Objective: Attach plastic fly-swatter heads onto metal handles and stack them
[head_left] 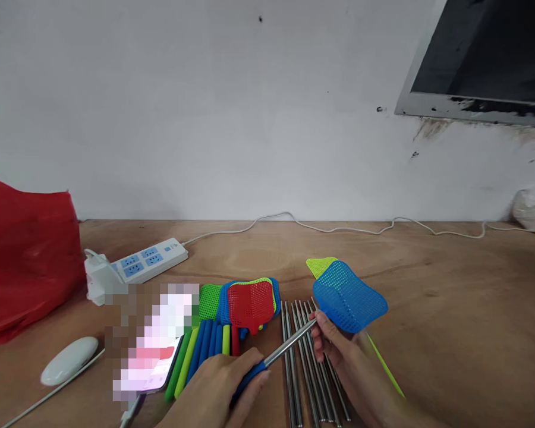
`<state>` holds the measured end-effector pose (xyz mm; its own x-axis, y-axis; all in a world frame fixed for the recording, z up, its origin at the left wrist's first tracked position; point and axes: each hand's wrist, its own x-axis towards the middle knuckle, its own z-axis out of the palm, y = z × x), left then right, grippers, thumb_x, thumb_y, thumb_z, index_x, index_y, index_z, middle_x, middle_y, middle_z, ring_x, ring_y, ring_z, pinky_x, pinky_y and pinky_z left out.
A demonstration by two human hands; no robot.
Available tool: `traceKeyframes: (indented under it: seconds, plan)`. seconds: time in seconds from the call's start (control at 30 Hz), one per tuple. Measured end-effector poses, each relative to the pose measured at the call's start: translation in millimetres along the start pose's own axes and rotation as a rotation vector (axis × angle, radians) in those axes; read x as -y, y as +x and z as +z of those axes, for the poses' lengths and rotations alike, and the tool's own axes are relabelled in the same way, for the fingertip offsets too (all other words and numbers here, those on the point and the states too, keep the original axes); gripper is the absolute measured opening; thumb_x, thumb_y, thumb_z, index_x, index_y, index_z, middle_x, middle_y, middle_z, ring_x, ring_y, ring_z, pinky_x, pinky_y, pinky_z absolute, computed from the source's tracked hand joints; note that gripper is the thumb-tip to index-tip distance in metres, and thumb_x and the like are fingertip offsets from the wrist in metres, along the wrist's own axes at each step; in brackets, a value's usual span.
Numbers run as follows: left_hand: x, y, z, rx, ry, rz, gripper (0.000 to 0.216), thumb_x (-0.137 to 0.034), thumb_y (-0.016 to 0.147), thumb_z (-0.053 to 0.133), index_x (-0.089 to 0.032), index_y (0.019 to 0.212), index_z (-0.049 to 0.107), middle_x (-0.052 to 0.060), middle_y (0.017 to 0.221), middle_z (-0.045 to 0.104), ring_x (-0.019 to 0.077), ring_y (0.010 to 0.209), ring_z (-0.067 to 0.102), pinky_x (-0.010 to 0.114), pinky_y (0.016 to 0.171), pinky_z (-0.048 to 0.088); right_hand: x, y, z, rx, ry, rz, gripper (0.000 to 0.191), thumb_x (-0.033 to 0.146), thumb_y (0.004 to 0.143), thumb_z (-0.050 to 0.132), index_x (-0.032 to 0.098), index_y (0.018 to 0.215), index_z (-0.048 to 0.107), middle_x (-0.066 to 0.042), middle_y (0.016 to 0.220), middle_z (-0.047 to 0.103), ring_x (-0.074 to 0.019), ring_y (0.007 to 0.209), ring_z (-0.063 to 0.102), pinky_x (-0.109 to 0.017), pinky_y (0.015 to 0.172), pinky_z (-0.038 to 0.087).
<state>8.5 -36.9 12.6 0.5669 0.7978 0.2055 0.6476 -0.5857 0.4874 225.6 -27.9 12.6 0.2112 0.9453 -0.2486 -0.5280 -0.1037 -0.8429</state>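
My left hand (220, 386) is closed round a blue grip on a thin metal rod (289, 343) that slants up to the right. My right hand (339, 351) pinches the rod's upper end and the neck of a blue mesh swatter head (348, 296). Under that head lies a lime-green swatter (321, 266) with its long handle running down to the right. Several bare metal rods (310, 368) lie side by side beneath both hands. To the left, a stack of red, blue and green swatter heads (249, 303) rests on the wooden table (450, 309), with blue and green grips (200, 353) next to them.
A white power strip (147, 261) with a plugged charger sits at the back left, its cable running along the wall. A red plastic bag (22, 255) fills the far left. A white oval object (69, 359) and a phone with a blurred screen (154, 351) lie near the front left.
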Motion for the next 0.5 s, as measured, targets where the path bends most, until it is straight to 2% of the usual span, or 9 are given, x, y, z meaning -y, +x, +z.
traceKeyframes:
  seconds: [0.1, 0.23, 0.37, 0.5]
  plan:
    - [-7.6, 8.6, 1.7, 0.028, -0.016, -0.015, 0.041, -0.039, 0.104, 0.028, -0.023, 0.089, 0.062, 0.003, 0.078, 0.072, 0.0229, 0.070, 0.069, 0.030, 0.062, 0.047, -2.9, -9.0, 8.2, 0.003, -0.007, -0.014, 0.045, 0.049, 0.047, 0.095, 0.016, 0.069, 0.073, 0.000, 0.057, 0.064, -0.0115, 0.053, 0.055, -0.022, 0.046, 0.047]
    - [-9.9, 10.9, 1.3, 0.116, -0.031, -0.069, 0.038, -0.039, 0.102, 0.032, -0.023, 0.089, 0.063, 0.003, 0.080, 0.072, 0.0238, 0.075, 0.068, 0.031, 0.065, 0.047, -4.9, -4.9, 6.9, 0.013, -0.024, 0.014, 0.046, 0.052, 0.047, 0.094, 0.015, 0.064, 0.071, 0.000, 0.055, 0.063, -0.0115, 0.050, 0.055, -0.022, 0.045, 0.046]
    - [-8.2, 7.1, -0.9, 0.101, -0.021, -0.120, 0.039, -0.041, 0.102, 0.032, -0.023, 0.089, 0.064, 0.004, 0.080, 0.071, 0.0243, 0.077, 0.068, 0.032, 0.067, 0.047, -6.0, 3.4, 0.4, 0.086, 0.020, 0.041, 0.048, 0.058, 0.054, 0.088, 0.015, 0.069, 0.073, -0.001, 0.055, 0.064, -0.0125, 0.050, 0.056, -0.023, 0.046, 0.048]
    - [-5.3, 4.2, 3.4, 0.111, 0.004, -0.133, 0.042, -0.044, 0.101, 0.030, -0.023, 0.089, 0.064, 0.005, 0.077, 0.070, 0.0254, 0.075, 0.068, 0.032, 0.066, 0.048, -8.5, 4.9, -1.4, 0.013, 0.005, 0.020, 0.049, 0.059, 0.050, 0.089, 0.015, 0.063, 0.070, -0.002, 0.051, 0.063, -0.0121, 0.045, 0.053, -0.022, 0.040, 0.044]
